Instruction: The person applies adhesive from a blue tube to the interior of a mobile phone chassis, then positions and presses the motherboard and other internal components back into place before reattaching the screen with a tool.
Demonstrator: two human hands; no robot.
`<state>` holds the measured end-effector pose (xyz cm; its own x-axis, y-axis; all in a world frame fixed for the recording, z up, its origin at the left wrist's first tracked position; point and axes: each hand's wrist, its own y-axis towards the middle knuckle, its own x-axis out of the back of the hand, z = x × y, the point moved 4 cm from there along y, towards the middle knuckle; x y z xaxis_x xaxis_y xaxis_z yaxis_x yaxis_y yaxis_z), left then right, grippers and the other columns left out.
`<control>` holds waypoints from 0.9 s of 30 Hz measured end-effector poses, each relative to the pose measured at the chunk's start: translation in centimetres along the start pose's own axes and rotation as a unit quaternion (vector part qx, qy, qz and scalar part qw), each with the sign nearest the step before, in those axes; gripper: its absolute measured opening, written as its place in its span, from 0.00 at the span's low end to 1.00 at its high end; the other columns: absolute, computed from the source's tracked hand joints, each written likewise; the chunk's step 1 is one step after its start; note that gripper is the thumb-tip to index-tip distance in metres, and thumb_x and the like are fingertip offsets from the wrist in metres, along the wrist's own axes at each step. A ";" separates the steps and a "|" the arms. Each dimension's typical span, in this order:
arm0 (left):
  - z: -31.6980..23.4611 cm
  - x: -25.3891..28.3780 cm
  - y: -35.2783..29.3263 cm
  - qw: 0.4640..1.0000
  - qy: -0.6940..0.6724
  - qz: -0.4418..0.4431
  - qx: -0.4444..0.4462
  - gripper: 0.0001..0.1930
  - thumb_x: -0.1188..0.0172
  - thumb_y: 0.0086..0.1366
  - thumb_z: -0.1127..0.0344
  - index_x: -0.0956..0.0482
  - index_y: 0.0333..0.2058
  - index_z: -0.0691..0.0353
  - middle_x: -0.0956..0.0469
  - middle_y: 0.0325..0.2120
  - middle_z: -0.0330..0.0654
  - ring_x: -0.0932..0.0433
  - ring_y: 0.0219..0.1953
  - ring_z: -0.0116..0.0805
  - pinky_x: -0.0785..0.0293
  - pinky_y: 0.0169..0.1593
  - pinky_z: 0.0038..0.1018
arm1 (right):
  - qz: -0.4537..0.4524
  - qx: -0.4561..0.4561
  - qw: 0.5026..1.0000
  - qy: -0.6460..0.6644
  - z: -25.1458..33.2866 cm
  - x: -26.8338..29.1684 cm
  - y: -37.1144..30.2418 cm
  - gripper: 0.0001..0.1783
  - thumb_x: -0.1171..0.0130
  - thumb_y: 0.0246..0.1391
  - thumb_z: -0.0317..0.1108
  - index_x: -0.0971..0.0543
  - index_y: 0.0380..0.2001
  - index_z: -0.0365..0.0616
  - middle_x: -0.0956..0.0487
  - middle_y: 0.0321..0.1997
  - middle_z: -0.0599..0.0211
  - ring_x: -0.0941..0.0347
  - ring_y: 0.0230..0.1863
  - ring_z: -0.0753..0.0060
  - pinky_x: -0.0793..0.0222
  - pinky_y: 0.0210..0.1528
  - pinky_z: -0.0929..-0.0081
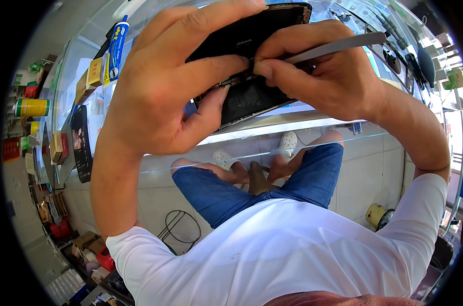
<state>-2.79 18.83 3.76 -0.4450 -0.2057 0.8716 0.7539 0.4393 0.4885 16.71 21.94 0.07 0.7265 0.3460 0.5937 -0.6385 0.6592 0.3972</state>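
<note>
Over the glass counter, a smartphone lies opened up, its black inside parts (pixel 244 102) exposed and a dark panel (pixel 241 36) folded out beyond them. My left hand (pixel 162 81) is closed on the smartphone, with thumb and index finger at the seam between its halves. Pinched in my right hand (pixel 338 76) is a pair of grey metal tweezers (pixel 346 46), slanting up to the right. Fingers cover the tweezers' tips, close to the left index fingertip, so I cannot see what they touch.
A blue and yellow tube (pixel 117 48) lies left of my left hand, beside small yellow boxes (pixel 95 72). Another black phone (pixel 80 143) sits at the counter's left. Dark tools (pixel 425 64) lie at the right. The glass edge (pixel 272 151) runs above my knees.
</note>
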 end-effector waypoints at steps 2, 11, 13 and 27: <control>0.0 0.3 0.1 1.000 -0.022 -0.009 0.002 0.18 0.39 0.47 0.74 0.14 0.41 0.63 0.24 0.64 0.54 0.22 0.54 0.48 0.29 0.59 0.39 | 0.006 0.000 1.000 -0.001 0.0 0.1 0.0 0.05 0.36 0.65 0.26 0.15 0.38 0.35 0.19 0.25 0.66 0.24 0.24 0.80 0.31 0.26 0.79; 4.1 -0.7 -2.1 0.979 -0.164 -0.120 0.002 0.10 0.45 0.59 0.72 0.26 0.41 0.64 0.26 0.60 0.66 0.20 0.47 0.43 0.24 0.56 0.37 | 0.029 -0.067 0.996 0.041 -0.1 0.3 -0.3 0.07 0.35 0.66 0.32 0.15 0.41 0.40 0.18 0.29 0.68 0.23 0.27 0.81 0.29 0.30 0.78; 3.7 -0.5 -2.0 0.979 -0.163 -0.114 0.049 0.09 0.43 0.60 0.74 0.25 0.41 0.65 0.25 0.59 0.64 0.20 0.47 0.41 0.24 0.53 0.35 | 0.032 -0.082 0.994 0.061 -0.1 0.4 -0.4 0.08 0.35 0.65 0.34 0.15 0.41 0.41 0.19 0.28 0.69 0.22 0.29 0.80 0.28 0.31 0.78; 1.1 0.1 -1.9 0.986 -0.081 -0.100 0.109 0.07 0.43 0.64 0.77 0.22 0.40 0.64 0.20 0.56 0.48 0.21 0.51 0.38 0.25 0.54 0.29 | -0.144 0.220 0.965 0.026 2.1 5.4 -0.3 0.16 0.33 0.67 0.41 0.17 0.43 0.37 0.16 0.39 0.62 0.19 0.36 0.75 0.22 0.40 0.74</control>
<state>-4.77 18.90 2.89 -0.6588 -0.1716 0.7325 0.5302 0.5848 0.6139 20.22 22.20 4.63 0.8942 0.2308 0.3836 -0.4463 0.3903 0.8053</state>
